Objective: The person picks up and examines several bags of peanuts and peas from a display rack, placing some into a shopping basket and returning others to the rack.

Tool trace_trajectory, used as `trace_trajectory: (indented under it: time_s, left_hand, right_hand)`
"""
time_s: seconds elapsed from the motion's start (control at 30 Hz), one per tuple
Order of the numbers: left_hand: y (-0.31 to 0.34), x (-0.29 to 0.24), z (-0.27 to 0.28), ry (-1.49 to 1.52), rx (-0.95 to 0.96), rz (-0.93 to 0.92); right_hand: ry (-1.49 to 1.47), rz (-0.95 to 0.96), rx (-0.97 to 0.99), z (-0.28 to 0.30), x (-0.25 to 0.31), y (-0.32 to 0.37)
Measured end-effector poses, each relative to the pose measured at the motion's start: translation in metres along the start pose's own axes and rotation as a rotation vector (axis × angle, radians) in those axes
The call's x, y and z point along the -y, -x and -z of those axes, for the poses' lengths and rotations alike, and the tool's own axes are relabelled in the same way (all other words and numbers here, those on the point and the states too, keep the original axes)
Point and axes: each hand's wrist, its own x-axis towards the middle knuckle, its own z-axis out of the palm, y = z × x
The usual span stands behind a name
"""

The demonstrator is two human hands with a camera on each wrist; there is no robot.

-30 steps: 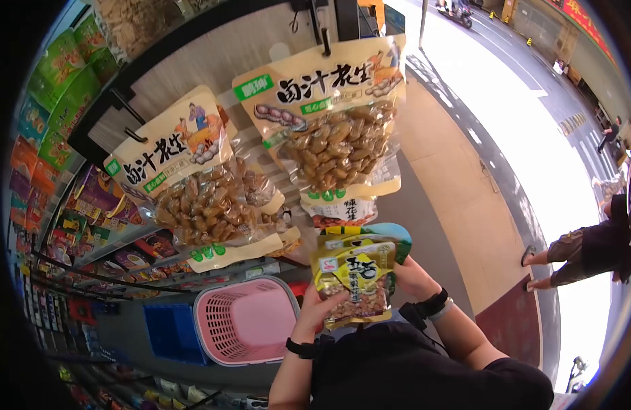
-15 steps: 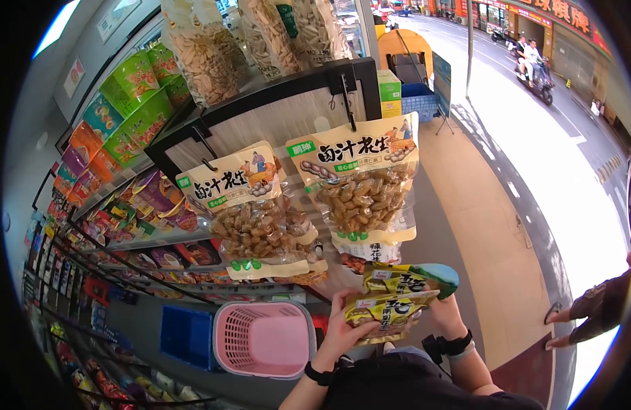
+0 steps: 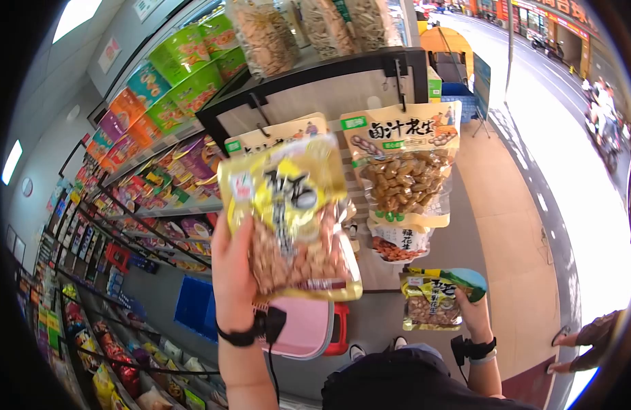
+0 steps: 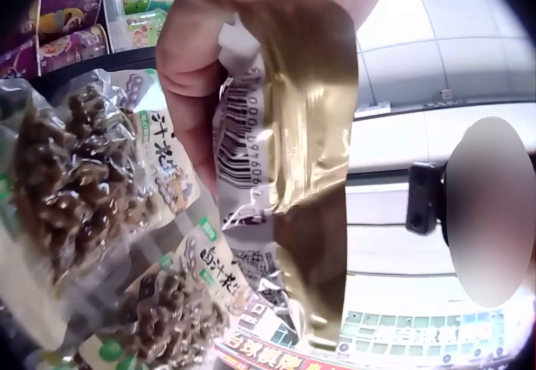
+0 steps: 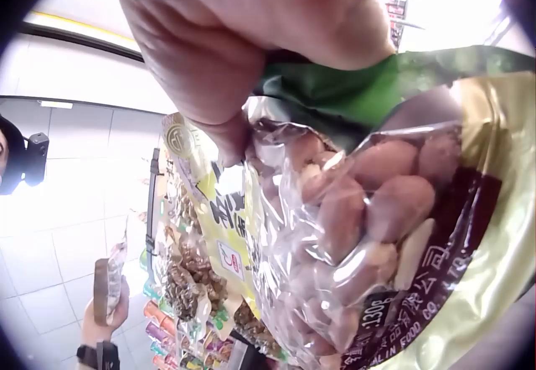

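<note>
The yellow peanut packet (image 3: pixel 288 215) has gone up. Half a second ago it lay stacked with a second packet low by the pink basket (image 3: pixel 310 329); now the left hand (image 3: pixel 232 273) holds it right in front of the hanging bags (image 3: pixel 406 164), covering the left one. So the pair is split, one to each hand. The left fingers curl round its edge. The right hand (image 3: pixel 474 311), below the hanging bags, grips the second packet (image 3: pixel 432 301) by its side.
</note>
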Motion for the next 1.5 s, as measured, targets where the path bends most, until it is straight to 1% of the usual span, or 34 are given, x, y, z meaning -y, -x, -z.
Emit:
trace_trajectory:
  time_s: [0.03, 0.17, 0.2, 0.23, 0.27, 0.3, 0.37, 0.4, 0.47, 0.5, 0.57, 0.6, 0.63, 0.7, 0.77, 0.83, 0.9, 1.0, 1.03, 1.1, 1.17, 1.27, 1.3, 1.37, 1.43, 1.5]
  left_hand:
    - [-0.016, -0.006, 0.002, 0.074, 0.012, 0.064]
    - [-0.049, -0.017, 0.004, 0.089, 0.009, 0.032]
    - [-0.053, -0.02, 0.006, 0.061, 0.023, 0.072]
    - [-0.055, -0.021, 0.007, 0.034, 0.036, 0.115]
    - [-0.053, -0.024, 0.004, 0.021, -0.018, 0.121]
    - [-0.057, -0.024, 0.007, 0.023, -0.017, 0.118]
    - [-0.068, -0.024, 0.02, 0.005, 0.055, 0.141]
    - [-0.072, -0.026, 0.023, 0.005, 0.055, 0.14]
    - [-0.08, -0.03, 0.027, -0.018, 0.129, 0.217]
    - [-0.082, -0.033, 0.026, -0.016, 0.127, 0.215]
    - [-0.085, -0.041, 0.023, -0.056, 0.16, 0.297]
    - [-0.085, -0.044, 0.021, -0.077, 0.199, 0.306]
    - [-0.086, -0.044, 0.021, -0.074, 0.199, 0.304]
    - [-0.088, -0.043, 0.024, -0.153, 0.19, 0.38]
    - [-0.091, -0.043, 0.03, -0.14, 0.211, 0.386]
    - [-0.093, -0.046, 0.035, -0.079, 0.278, 0.425]
    - [-0.095, -0.052, 0.035, -0.069, 0.28, 0.431]
    - [-0.104, -0.056, 0.037, -0.158, 0.309, 0.456]
    - [-0.105, -0.059, 0.035, -0.157, 0.305, 0.456]
    - [-0.105, -0.065, 0.029, -0.124, 0.281, 0.558]
    - [-0.106, -0.069, 0.028, -0.137, 0.291, 0.579]
    - [-0.105, -0.066, 0.033, -0.031, 0.351, 0.665]
    - [-0.105, -0.057, 0.036, -0.033, 0.35, 0.671]
    - [-0.101, -0.036, 0.039, -0.004, 0.339, 0.572]
    - [-0.094, -0.026, 0.039, -0.05, 0.367, 0.562]
    - [-0.083, -0.014, 0.036, -0.036, 0.27, 0.382]
  right_hand:
    - [0.027, 0.031, 0.033, -0.005, -0.003, 0.001]
    - [-0.039, 0.031, 0.075, -0.031, -0.003, 0.007]
    - [-0.074, 0.051, 0.031, -0.038, -0.005, 0.008]
    - [-0.077, 0.055, 0.029, -0.041, -0.004, 0.009]
    - [-0.087, 0.022, 0.061, -0.043, -0.002, 0.011]
    - [-0.096, -0.012, 0.093, -0.044, 0.0, 0.012]
    - [-0.098, -0.015, 0.106, -0.047, 0.002, 0.012]
    - [-0.105, 0.0, 0.098, -0.049, 0.003, 0.012]
    - [-0.11, 0.016, 0.093, -0.053, 0.005, 0.013]
    - [-0.117, 0.0, 0.101, -0.054, 0.007, 0.012]
    - [-0.123, -0.014, 0.107, -0.057, 0.008, 0.011]
    - [-0.124, -0.025, 0.117, -0.058, 0.007, 0.011]
    - [-0.124, -0.036, 0.126, -0.059, 0.005, 0.01]
    - [-0.124, -0.028, 0.144, -0.061, 0.005, 0.009]
    - [-0.128, -0.024, 0.159, -0.063, 0.003, 0.007]
    - [-0.139, -0.037, 0.224, -0.063, 0.002, 0.006]
    - [-0.142, -0.023, 0.206, -0.067, 0.007, 0.007]
    - [-0.16, -0.003, 0.202, -0.07, 0.009, 0.007]
    - [-0.179, 0.002, 0.211, -0.071, 0.009, 0.007]
    - [-0.189, -0.006, 0.225, -0.072, 0.009, 0.005]
    - [-0.2, -0.014, 0.235, -0.073, 0.009, 0.004]
    - [-0.224, -0.018, 0.243, -0.076, 0.008, 0.004]
    - [-0.253, -0.011, 0.246, -0.077, 0.005, 0.002]
    - [-0.282, -0.014, 0.244, -0.078, 0.006, 0.002]
    - [-0.33, -0.004, 0.205, -0.082, 0.014, 0.001]
    - [-0.329, 0.015, 0.208, -0.082, 0.01, -0.004]
